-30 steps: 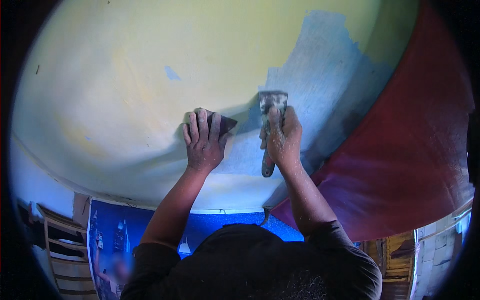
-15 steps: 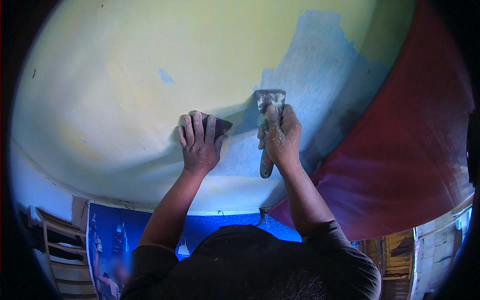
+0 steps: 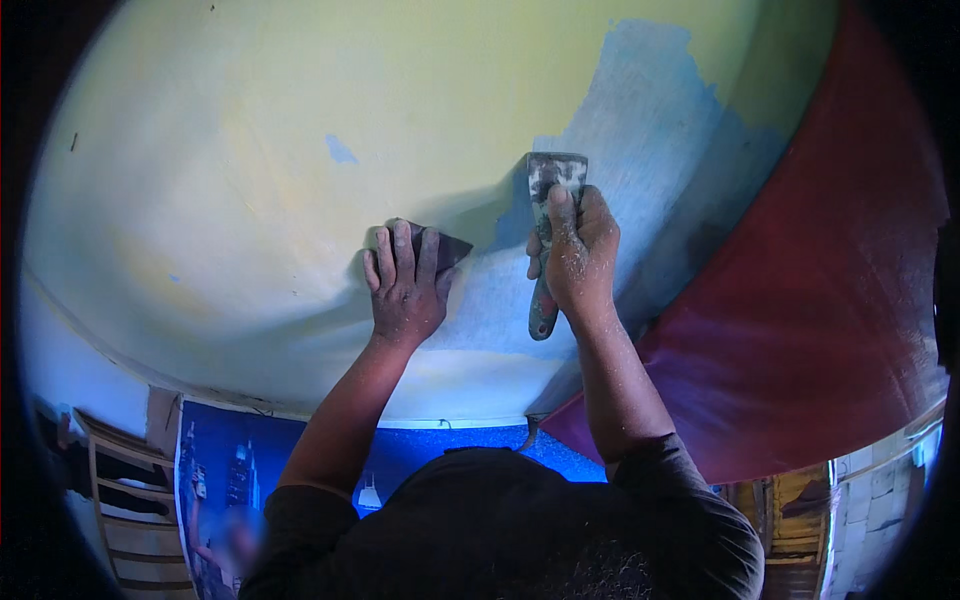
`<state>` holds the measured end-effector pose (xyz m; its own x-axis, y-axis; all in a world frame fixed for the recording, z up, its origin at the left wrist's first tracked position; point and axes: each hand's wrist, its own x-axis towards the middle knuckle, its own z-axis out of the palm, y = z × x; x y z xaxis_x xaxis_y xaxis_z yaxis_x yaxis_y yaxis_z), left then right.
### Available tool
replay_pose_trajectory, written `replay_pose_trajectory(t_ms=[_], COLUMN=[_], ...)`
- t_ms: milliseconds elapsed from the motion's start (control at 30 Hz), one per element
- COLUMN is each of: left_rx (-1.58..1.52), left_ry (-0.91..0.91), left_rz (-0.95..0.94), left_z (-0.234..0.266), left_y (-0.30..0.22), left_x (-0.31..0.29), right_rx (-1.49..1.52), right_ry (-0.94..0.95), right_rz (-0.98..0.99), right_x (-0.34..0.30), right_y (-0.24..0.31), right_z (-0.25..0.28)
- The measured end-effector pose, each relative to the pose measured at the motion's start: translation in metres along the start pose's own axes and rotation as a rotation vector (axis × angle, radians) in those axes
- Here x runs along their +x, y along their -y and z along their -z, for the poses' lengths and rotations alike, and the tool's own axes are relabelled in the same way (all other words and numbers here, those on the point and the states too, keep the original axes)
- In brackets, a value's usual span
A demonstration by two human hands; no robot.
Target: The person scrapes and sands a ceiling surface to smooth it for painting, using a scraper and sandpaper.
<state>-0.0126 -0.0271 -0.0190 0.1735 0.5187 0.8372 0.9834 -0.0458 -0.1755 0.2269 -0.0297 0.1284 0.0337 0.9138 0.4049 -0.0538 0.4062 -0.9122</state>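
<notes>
The scraper (image 3: 558, 175) is overlapping the edge of a seemingly bared pale-blue patch (image 3: 645, 100), the right hand (image 3: 582, 250) gripping its handle. The left hand (image 3: 403, 288) is covering a dark flat piece (image 3: 453, 252), grip unclear. Yellow paint (image 3: 430, 90) is remaining over far more wall (image 3: 460, 402).

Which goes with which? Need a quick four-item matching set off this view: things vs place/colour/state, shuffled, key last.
Column 1
1. Scraper
2. Dark flat piece
3. Large sheet
4. Small isolated patch

Column 2
A. Blue, ringed by the pale yellow surface
B. Deep red, along the right side of the picture
C. Gripped in the right hand, blade end toward the top of the picture
D. Partly covered by the left hand, one corner pointing right

Pairs: 1-C, 2-D, 3-B, 4-A
</notes>
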Motion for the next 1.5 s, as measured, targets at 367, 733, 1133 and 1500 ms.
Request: replay_pose_trajectory(t_ms=[367,733,1133,1500], left_rx=[0.008,0.003,-0.011,-0.005], left_ry=[0.002,0.001,-0.004,0.007], left_rz=[-0.006,-0.004,-0.001,0.043], left_z=[0.003,0.003,0.003,0.006], left_y=[-0.001,-0.001,-0.001,-0.003], left_x=[-0.001,0.000,0.000,-0.001], right_rx=[-0.048,0.020,-0.016,0.013], right_ry=[0.001,0.027,0.032,0.017], right_rz=[-0.007,-0.001,-0.033,-0.009], right_x=[-0.002,0.001,-0.007,-0.005], right_y=[0.001,0.003,-0.005,0.001], right_z=[0.002,-0.003,-0.003,-0.005])
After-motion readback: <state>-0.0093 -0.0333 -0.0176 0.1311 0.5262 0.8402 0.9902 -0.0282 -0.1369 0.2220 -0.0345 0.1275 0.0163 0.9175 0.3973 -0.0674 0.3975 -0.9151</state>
